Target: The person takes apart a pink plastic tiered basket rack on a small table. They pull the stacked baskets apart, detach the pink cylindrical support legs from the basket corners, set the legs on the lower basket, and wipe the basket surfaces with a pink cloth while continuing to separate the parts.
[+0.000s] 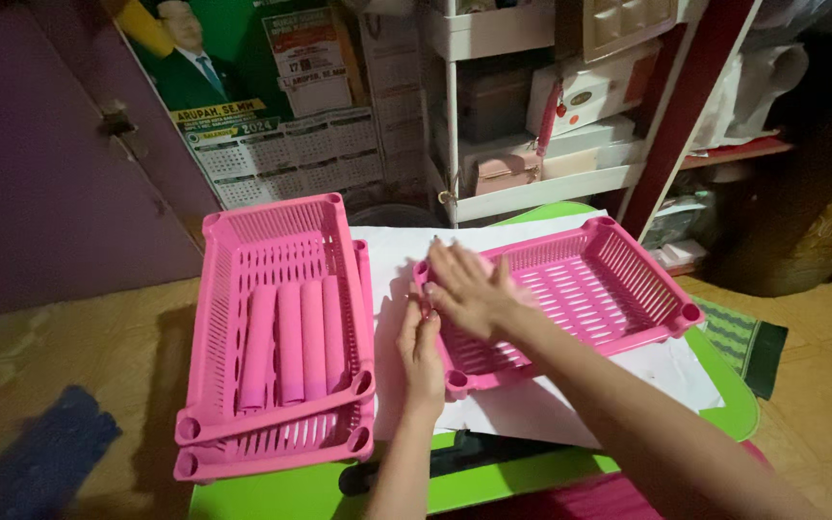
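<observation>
A pink slotted plastic tray [618, 279] lies on white paper at the right of a green table. My right hand [469, 289] rests flat and open on its near-left corner, fingers spread. My left hand [421, 347] touches the same tray's left edge from outside, fingers bent together; whether it pinches anything I cannot tell. To the left, a stack of two more pink trays [243, 241] stands, and the upper one holds several pink tubes [291, 342] laid side by side.
The green table [734, 404] carries a white paper sheet [392, 250]. Behind stand a white shelf [532, 188] with boxes, a wall calendar poster [291, 154] and a purple door [40, 173]. A striped mat [743, 337] lies on the tiled floor at right.
</observation>
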`<move>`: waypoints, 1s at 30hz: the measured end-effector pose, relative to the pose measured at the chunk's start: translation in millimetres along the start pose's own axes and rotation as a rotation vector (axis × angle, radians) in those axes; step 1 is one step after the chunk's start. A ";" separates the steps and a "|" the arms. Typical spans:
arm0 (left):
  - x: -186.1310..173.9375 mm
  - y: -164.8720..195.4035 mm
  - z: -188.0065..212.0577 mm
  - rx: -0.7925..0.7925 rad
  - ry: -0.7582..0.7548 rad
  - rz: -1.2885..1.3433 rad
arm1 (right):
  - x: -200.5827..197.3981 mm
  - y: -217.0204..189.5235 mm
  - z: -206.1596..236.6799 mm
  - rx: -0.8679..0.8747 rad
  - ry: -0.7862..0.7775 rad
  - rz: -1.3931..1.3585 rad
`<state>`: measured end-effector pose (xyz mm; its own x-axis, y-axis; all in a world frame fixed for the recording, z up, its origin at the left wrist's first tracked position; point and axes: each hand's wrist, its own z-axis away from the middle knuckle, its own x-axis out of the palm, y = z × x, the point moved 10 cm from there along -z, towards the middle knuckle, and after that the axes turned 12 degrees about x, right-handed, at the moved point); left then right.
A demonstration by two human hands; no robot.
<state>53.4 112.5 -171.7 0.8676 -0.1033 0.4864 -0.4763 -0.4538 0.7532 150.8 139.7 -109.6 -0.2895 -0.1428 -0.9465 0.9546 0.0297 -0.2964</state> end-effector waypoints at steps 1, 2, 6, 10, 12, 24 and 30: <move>1.1 1.7 1.1 -0.002 -0.011 -0.012 | -7.0 8.6 -0.2 0.049 0.015 0.093; 0.9 4.6 2.0 0.002 -0.011 -0.046 | -15.7 19.6 0.6 0.099 0.033 0.187; 5.9 19.1 2.5 0.024 -0.021 -0.083 | -48.5 74.1 11.9 0.294 0.051 0.303; 9.7 26.3 2.6 0.027 -0.009 -0.086 | -74.8 122.3 20.5 0.340 0.162 0.362; 10.0 24.9 3.5 -0.003 0.002 -0.079 | -80.6 125.9 17.2 0.309 0.280 0.363; 9.5 25.0 1.9 0.012 -0.013 -0.081 | -43.5 30.7 23.5 -0.124 0.285 0.402; 2.7 14.9 2.1 -0.074 0.015 -0.091 | -39.4 -33.1 35.3 -0.581 0.555 0.318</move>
<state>48.9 103.6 -160.1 0.9058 -0.0513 0.4206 -0.4054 -0.3937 0.8250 133.1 109.4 -58.0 -0.1522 0.4573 -0.8762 0.8525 0.5093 0.1177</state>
